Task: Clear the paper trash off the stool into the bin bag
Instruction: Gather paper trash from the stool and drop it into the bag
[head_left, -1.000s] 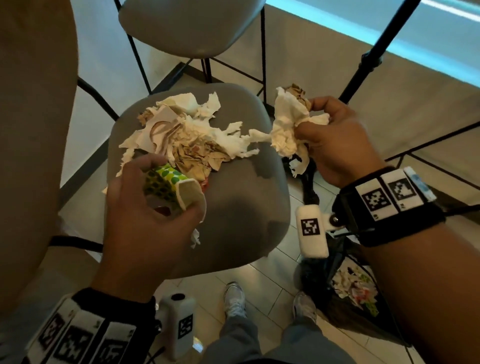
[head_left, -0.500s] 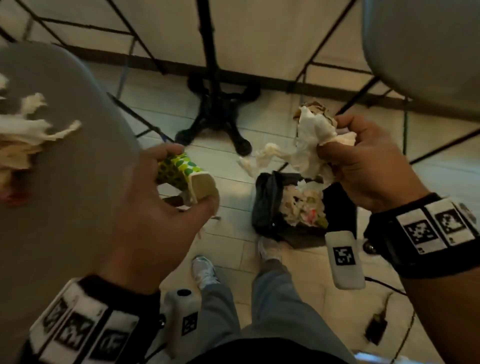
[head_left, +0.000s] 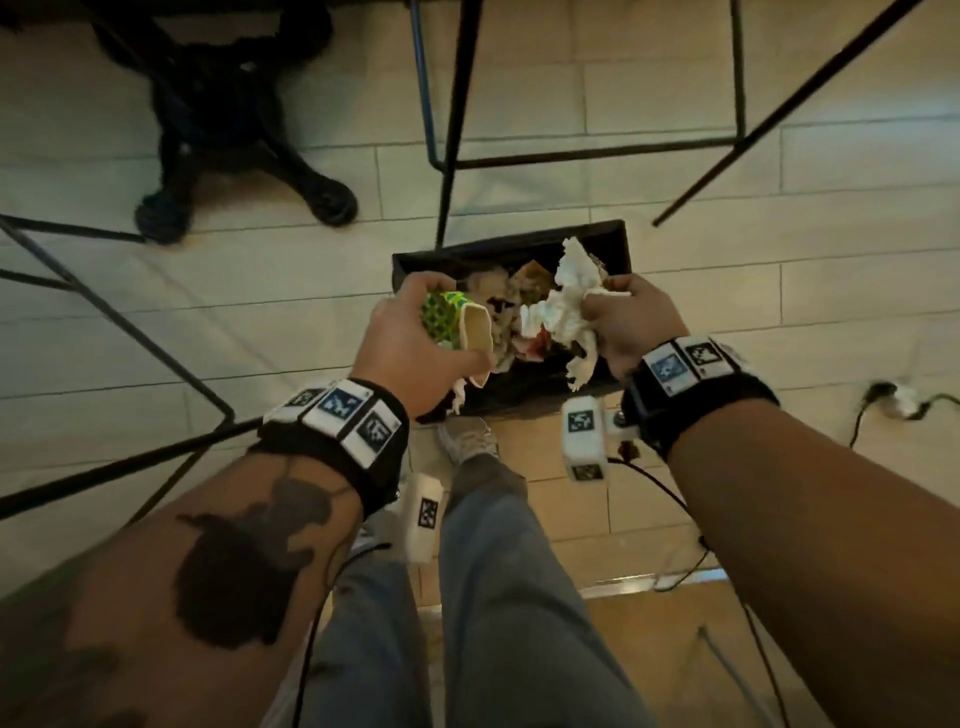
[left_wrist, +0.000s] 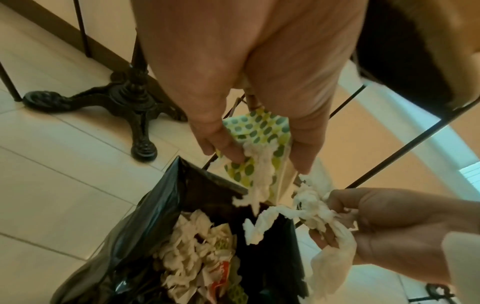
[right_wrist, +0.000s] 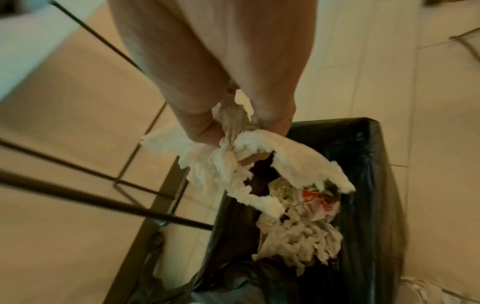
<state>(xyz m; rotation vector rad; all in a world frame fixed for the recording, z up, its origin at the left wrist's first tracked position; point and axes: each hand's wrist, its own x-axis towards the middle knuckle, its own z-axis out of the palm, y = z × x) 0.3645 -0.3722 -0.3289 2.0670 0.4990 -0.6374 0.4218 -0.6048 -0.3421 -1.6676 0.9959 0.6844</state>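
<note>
My left hand (head_left: 426, 343) grips a crushed green-dotted paper cup (head_left: 452, 319) together with a shred of white tissue, seen close in the left wrist view as the cup (left_wrist: 259, 133). My right hand (head_left: 623, 317) pinches a wad of white tissue (head_left: 566, 306), which hangs from the fingers in the right wrist view as the tissue (right_wrist: 233, 164). Both hands are above the open black bin bag (head_left: 613, 244) on the floor. Crumpled paper trash (right_wrist: 298, 232) lies inside the bag (right_wrist: 363, 185). The stool with the remaining trash is out of view.
Thin black stool legs (head_left: 452, 130) stand right behind the bag, and more legs (head_left: 130, 322) cross the floor at left. A black cast table base (head_left: 234, 130) is at the far left. My feet (head_left: 467, 436) are just before the bag; cables (head_left: 883, 410) lie at right.
My view swung from the stool seat down to the floor. Both hands carried the cup and the tissue over and lowered them above the bin bag's opening.
</note>
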